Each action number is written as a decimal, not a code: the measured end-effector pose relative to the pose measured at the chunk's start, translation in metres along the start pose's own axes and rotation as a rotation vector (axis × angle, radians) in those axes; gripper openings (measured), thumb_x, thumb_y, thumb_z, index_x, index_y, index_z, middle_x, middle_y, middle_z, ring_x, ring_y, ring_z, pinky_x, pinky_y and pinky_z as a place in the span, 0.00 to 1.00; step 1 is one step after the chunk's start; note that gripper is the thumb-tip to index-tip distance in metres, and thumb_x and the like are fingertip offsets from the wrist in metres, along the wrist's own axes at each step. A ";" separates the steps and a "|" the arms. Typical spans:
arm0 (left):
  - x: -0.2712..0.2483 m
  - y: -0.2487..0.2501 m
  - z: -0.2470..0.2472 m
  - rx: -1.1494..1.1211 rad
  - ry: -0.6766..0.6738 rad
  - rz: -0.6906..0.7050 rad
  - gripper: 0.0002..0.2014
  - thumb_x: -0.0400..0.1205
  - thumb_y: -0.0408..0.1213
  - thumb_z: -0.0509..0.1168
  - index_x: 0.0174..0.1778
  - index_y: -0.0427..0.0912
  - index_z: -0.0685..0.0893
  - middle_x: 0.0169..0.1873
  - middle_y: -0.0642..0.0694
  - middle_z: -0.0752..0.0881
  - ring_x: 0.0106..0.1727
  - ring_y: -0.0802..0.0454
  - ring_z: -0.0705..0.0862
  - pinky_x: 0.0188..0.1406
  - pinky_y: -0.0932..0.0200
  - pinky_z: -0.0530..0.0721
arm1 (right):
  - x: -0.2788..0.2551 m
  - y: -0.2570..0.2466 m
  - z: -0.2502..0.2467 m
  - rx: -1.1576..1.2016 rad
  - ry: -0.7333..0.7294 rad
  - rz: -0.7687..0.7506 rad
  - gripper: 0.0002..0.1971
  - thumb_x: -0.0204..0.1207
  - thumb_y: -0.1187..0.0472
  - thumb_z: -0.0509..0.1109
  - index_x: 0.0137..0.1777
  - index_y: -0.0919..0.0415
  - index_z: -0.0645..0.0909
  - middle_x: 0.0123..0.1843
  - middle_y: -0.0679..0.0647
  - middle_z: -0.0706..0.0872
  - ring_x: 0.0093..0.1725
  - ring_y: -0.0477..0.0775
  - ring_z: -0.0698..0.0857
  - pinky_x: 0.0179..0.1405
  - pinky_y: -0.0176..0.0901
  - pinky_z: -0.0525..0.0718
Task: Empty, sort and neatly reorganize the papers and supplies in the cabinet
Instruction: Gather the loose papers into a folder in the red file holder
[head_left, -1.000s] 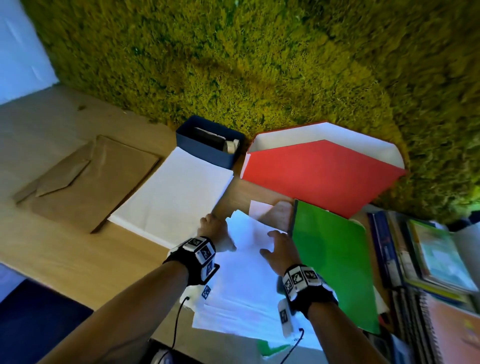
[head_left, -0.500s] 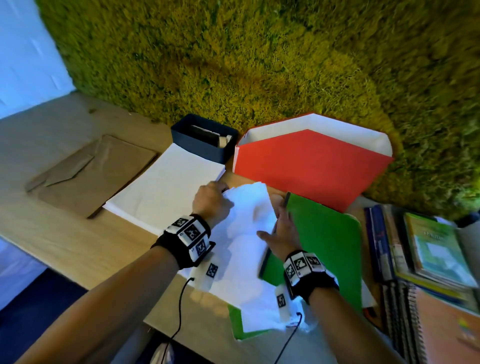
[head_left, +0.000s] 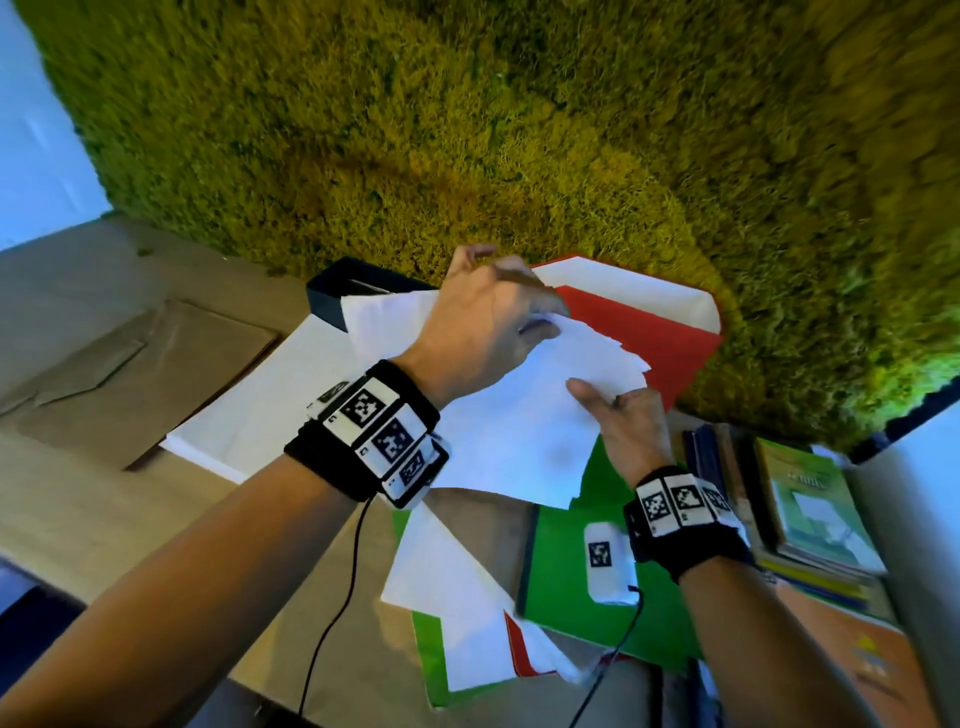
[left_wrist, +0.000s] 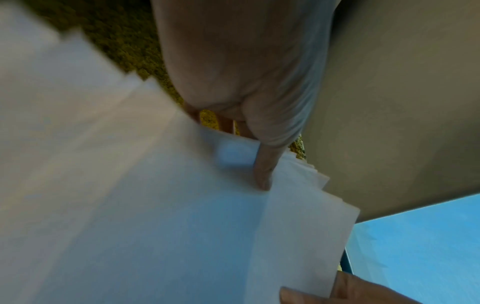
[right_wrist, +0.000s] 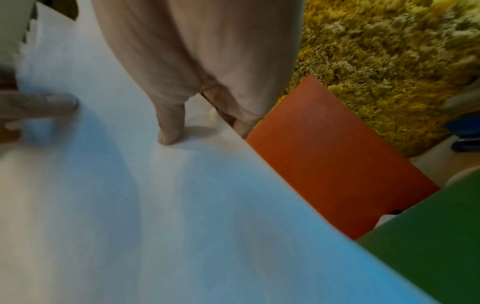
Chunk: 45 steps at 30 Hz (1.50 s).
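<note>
moss wall (head_left: 519, 130) green-yellow, behind | wooden tabletop (head_left: 78, 509) | pale wall (head_left: 31, 130) left

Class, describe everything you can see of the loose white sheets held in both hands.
The loose white sheets are a thin bundle of plain paper with no print that shows, their edges fanned unevenly, not squared. They are lifted off the table, tilted above the green folder and partly over the red folder. The left hand pinches their far edge; the right hand pinches the right side, thumb on top.

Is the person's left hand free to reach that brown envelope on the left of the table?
Probably not right now. The left hand grips the loose white sheets together with the right hand. The brown envelope lies uncovered, so nothing else blocks it.
</note>
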<state>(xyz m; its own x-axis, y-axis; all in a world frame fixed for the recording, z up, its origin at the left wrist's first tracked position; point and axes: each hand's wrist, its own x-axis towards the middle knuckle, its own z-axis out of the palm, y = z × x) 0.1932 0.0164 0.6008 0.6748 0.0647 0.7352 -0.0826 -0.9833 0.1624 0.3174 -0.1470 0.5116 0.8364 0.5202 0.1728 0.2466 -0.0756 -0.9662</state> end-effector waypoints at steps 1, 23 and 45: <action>0.002 -0.001 0.000 0.011 0.023 -0.002 0.07 0.72 0.46 0.75 0.45 0.53 0.92 0.42 0.52 0.91 0.54 0.50 0.85 0.64 0.39 0.71 | -0.002 -0.002 -0.003 0.026 0.025 -0.010 0.14 0.72 0.58 0.78 0.47 0.71 0.87 0.40 0.54 0.92 0.40 0.46 0.89 0.39 0.43 0.85; -0.060 -0.031 0.087 -0.975 0.109 -0.881 0.28 0.74 0.39 0.80 0.69 0.45 0.79 0.59 0.51 0.88 0.58 0.58 0.88 0.58 0.52 0.88 | -0.034 0.028 0.012 0.117 0.093 0.015 0.22 0.80 0.73 0.67 0.73 0.64 0.72 0.66 0.56 0.84 0.63 0.47 0.84 0.68 0.54 0.79; -0.102 -0.016 0.117 -0.956 0.096 -1.092 0.26 0.76 0.38 0.77 0.70 0.47 0.79 0.61 0.52 0.87 0.64 0.51 0.85 0.58 0.61 0.83 | -0.038 0.065 0.034 -0.219 0.276 0.085 0.17 0.85 0.66 0.59 0.73 0.64 0.73 0.60 0.51 0.80 0.58 0.47 0.78 0.58 0.37 0.72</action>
<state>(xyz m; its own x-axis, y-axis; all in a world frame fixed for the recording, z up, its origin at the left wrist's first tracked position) 0.2115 0.0053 0.4458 0.6725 0.7401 -0.0050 -0.0437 0.0465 0.9980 0.2845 -0.1426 0.4359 0.9516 0.2574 0.1679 0.2447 -0.3043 -0.9206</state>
